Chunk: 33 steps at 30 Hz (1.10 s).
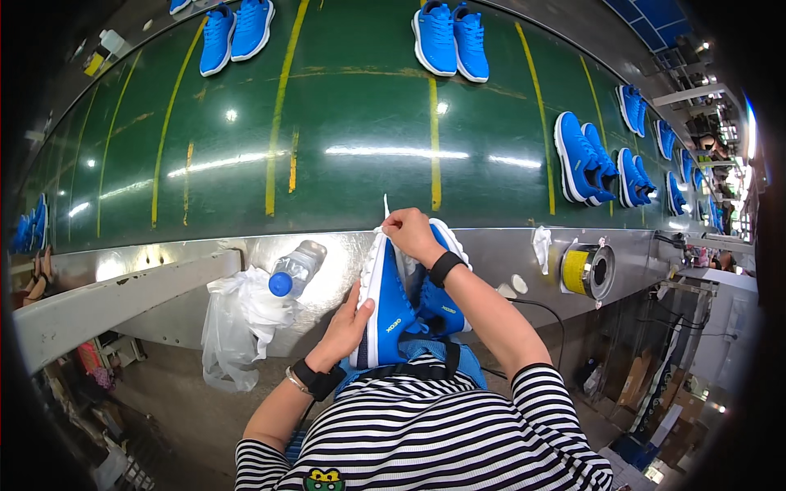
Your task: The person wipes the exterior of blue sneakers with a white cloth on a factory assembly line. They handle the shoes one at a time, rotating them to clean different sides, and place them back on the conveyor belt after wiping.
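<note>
A pair of blue sneakers with white soles rests in front of my torso, toes toward the green conveyor belt. My left hand [345, 330] grips the left sneaker [386, 315] along its outer sole, thumb on the side. At that shoe's toe, my right hand [412, 235] is closed in a pinch on a thin white strip [386, 206] that sticks up past the fingers. The strip's lower part is hidden, and I cannot tell its material. Beneath my right wrist lies the right sneaker [442, 307], partly covered by my forearm; whitish material shows between the shoes.
Several blue sneaker pairs [449, 41] stand on the green belt [352, 164]. Along its metal ledge [499, 254] are a clear bottle [299, 266] with a blue cap, a white plastic bag [233, 327], a white rag [542, 245] and a yellow-labelled tin [577, 272]. A metal bar [131, 299] juts in at left.
</note>
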{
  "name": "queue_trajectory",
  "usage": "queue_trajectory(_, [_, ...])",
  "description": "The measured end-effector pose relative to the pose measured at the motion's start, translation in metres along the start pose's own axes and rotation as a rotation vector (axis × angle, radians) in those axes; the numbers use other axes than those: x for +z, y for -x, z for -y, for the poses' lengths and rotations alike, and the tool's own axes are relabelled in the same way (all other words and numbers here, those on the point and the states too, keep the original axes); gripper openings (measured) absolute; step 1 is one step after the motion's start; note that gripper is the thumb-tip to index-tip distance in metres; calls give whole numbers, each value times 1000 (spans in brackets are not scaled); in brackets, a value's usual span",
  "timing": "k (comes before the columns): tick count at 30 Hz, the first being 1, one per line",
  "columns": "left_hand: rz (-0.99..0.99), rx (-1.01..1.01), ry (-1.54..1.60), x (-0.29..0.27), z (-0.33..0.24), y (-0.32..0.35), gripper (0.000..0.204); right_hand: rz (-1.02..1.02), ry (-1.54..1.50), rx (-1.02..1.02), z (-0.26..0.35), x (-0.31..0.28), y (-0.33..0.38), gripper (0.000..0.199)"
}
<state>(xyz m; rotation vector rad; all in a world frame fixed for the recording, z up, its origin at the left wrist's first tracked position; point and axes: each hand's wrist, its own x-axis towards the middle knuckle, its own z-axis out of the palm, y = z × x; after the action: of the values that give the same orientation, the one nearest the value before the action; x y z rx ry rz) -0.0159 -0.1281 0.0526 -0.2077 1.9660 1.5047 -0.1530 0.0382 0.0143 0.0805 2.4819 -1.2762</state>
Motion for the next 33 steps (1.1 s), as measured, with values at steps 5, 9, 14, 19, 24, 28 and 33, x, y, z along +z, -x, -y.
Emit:
queue_trajectory(5, [-10, -14, -13, 2, 2, 0, 65, 56, -13, -145, 7, 1, 12, 8])
queue_trajectory(9, [-36, 70, -114, 5, 13, 1, 63, 22, -53, -171, 22, 2, 46, 7])
queue_trajectory(14, [-8, -1, -56, 4, 2, 2, 60, -173, 45, -176, 7, 12, 25, 7])
queue_trajectory(19, [32, 52, 150, -1, 7, -3, 57, -38, -217, -275, 32, 7, 88, 4])
queue_trajectory(24, [51, 44, 261, -3, 29, -16, 59, -92, -689, -9, 43, -95, 135, 9])
queue_trajectory(28, [2, 139, 155, 11, 29, -26, 57, -424, -850, -122, 46, -188, 183, 9])
queue_trajectory(33, [-313, 161, -271, 20, 21, -23, 56, -674, -843, -188, 36, -215, 219, 9])
